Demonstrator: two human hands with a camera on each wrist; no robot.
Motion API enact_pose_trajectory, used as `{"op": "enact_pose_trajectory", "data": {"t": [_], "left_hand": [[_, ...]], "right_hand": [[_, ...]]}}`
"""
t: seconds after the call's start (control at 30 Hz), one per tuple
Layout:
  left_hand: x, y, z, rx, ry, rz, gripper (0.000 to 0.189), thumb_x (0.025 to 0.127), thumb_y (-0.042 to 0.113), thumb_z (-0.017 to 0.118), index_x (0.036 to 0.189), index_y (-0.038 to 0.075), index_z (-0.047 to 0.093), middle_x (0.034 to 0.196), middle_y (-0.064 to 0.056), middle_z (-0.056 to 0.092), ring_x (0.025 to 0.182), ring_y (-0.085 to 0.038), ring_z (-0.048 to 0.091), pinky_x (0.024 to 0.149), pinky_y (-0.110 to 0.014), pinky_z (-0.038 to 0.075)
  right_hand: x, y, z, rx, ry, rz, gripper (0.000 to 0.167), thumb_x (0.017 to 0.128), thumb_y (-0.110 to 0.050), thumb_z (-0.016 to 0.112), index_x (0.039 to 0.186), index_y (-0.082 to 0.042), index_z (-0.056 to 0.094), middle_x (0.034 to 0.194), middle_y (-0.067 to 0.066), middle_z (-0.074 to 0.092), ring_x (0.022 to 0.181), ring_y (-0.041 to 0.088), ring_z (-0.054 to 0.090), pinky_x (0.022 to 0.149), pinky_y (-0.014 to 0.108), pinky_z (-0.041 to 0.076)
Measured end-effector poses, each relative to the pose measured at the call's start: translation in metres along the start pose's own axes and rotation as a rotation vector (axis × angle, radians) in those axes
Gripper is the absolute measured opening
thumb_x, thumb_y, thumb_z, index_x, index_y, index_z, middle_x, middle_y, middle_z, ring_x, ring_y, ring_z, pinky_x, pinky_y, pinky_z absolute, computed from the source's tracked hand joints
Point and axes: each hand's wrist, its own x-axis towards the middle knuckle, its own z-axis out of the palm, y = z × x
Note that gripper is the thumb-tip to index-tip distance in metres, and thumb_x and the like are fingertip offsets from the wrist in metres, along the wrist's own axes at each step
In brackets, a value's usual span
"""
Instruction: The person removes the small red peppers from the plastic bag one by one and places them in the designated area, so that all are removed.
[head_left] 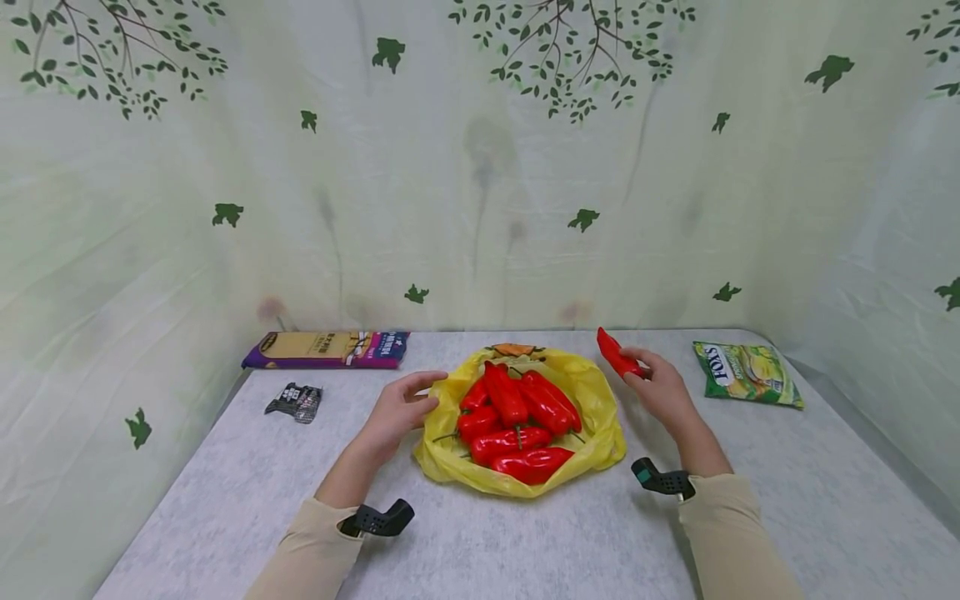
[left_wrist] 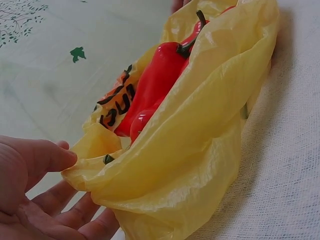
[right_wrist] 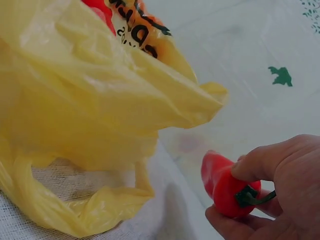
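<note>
A yellow plastic bag [head_left: 603,450] lies spread on the table, its mouth wide, with several glossy red peppers [head_left: 507,396] inside. My left hand [head_left: 401,412] is at the bag's left rim; in the left wrist view its thumb [left_wrist: 55,156] lies on the rim, with other fingers behind the plastic, pinching it. To the right of the bag, my right hand [head_left: 660,392] holds one red pepper [head_left: 615,354] above the table. Its green stem [right_wrist: 255,198] points toward the palm in the right wrist view, and the thumb and fingers grip the stem end.
A purple and tan packet [head_left: 326,350] lies at the table's back left, with a small black wrapped packet [head_left: 295,402] in front of it. On the right rests a green FOX'S bag [head_left: 750,373]. A leaf-printed curtain [head_left: 480,208] surrounds the table [head_left: 510,550].
</note>
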Motion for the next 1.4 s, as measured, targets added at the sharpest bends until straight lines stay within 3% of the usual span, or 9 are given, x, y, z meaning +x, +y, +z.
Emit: {"op": "enact_pose_trajectory", "data": {"t": [0.47, 0.93, 1.4], "left_hand": [[0.0, 0.0, 0.001, -0.003, 0.006, -0.005, 0.041, 0.1, 0.009, 0.056, 0.139, 0.019, 0.058, 0.15, -0.009, 0.05, 0.129, -0.03, 0.056, 0.099, -0.038, 0.056], [-0.001, 0.0, 0.0, -0.009, -0.012, 0.004, 0.04, 0.101, 0.009, 0.053, 0.139, 0.018, 0.057, 0.151, -0.01, 0.048, 0.131, -0.031, 0.055, 0.101, -0.04, 0.055], [0.0, 0.0, 0.0, 0.019, 0.003, 0.0, 0.039, 0.101, 0.011, 0.055, 0.139, 0.02, 0.058, 0.151, -0.009, 0.049, 0.129, -0.03, 0.056, 0.1, -0.039, 0.055]], "right_hand": [[0.006, 0.013, 0.006, -0.012, -0.011, 0.073, 0.053, 0.099, -0.015, 0.051, 0.152, -0.014, 0.04, 0.157, 0.021, 0.035, 0.132, 0.041, 0.039, 0.109, 0.055, 0.047], [0.008, 0.023, 0.012, -0.072, -0.006, 0.05, 0.052, 0.098, -0.012, 0.052, 0.148, -0.009, 0.043, 0.154, 0.024, 0.035, 0.127, 0.04, 0.041, 0.107, 0.054, 0.048], [0.007, 0.019, 0.013, -0.066, -0.02, 0.055, 0.055, 0.097, -0.015, 0.056, 0.149, -0.008, 0.04, 0.156, 0.024, 0.034, 0.139, 0.044, 0.037, 0.106, 0.054, 0.049]]}}
